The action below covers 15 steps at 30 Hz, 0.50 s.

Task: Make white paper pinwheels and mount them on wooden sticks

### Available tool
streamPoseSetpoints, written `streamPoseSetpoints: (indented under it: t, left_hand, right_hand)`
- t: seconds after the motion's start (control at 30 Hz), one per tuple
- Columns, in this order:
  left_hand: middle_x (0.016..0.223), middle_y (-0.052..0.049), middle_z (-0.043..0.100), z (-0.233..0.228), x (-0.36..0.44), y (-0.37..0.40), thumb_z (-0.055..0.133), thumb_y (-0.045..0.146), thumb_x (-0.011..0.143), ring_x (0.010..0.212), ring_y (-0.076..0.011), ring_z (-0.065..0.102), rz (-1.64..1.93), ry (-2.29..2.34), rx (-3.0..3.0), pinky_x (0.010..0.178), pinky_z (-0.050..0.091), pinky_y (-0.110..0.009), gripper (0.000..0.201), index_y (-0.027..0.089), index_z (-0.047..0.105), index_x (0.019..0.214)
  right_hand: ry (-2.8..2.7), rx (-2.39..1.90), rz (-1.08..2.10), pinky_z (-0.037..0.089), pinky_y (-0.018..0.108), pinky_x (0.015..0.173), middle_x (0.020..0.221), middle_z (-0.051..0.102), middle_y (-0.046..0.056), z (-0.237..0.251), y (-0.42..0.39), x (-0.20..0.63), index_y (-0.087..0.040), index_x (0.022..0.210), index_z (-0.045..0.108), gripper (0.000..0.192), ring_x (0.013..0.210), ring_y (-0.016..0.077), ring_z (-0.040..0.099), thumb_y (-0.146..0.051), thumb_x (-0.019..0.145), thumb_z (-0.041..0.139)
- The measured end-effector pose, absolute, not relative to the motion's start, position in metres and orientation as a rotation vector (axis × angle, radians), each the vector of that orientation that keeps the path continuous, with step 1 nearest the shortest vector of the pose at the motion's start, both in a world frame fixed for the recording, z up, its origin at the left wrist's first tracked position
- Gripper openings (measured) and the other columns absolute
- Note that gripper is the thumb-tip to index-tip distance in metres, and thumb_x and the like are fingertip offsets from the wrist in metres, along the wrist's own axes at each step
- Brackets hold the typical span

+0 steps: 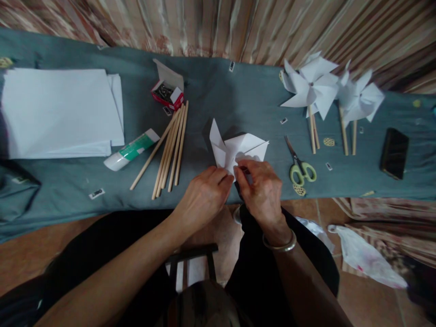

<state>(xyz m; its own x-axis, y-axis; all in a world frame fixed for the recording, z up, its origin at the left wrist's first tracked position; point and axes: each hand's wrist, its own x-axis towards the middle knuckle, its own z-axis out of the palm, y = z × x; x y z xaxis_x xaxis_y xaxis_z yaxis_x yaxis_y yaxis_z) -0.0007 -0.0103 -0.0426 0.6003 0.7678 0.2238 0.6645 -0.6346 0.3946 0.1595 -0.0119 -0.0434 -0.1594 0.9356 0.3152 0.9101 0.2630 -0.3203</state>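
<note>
Both hands meet at the near edge of the grey-green cloth tabletop. The left hand and the right hand pinch with the fingertips a folded white paper pinwheel, just beyond them. Right of the hands lie green-handled scissors. To the left lie thin wooden sticks, and farther a stack of white paper sheets.

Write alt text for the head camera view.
Two bare hands, left hand and right hand, pinch a folded white paper pinwheel on a grey-blue cloth-covered table. Plain wooden sticks lie left; green-handled scissors and finished white pinwheels lie right.
</note>
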Motion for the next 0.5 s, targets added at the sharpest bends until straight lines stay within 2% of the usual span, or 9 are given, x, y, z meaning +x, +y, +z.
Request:
streamPoseSetpoints:
  t: [0.17,0.5]
  left_hand:
    - [0.093,-0.011,0.067,-0.0432,-0.0005,-0.0108,0.055,0.01,0.09,0.086,-0.0222,0.062,0.558,1.161,2.561,0.076,0.057,-0.034,0.015,0.007,0.066,0.099]
    - [0.094,-0.009,0.068,-0.0433,-0.0002,-0.0101,0.052,0.011,0.091,0.085,-0.0203,0.064,0.55,1.186,2.567,0.076,0.058,-0.033,0.015,0.01,0.066,0.097]
  right_hand:
    - [-2.143,-1.605,0.055,0.051,0.036,0.079,0.09,0.075,0.008,-0.043,-0.0118,0.1597,-0.013,0.097,0.071,0.021,0.082,0.0213,0.066,-0.022,0.096,0.051]
    - [-2.165,-1.578,0.068,0.052,0.036,0.082,0.099,0.074,0.009,-0.0451,-0.0118,0.1593,-0.014,0.111,0.07,0.028,0.088,0.0216,0.063,-0.019,0.096,0.048]
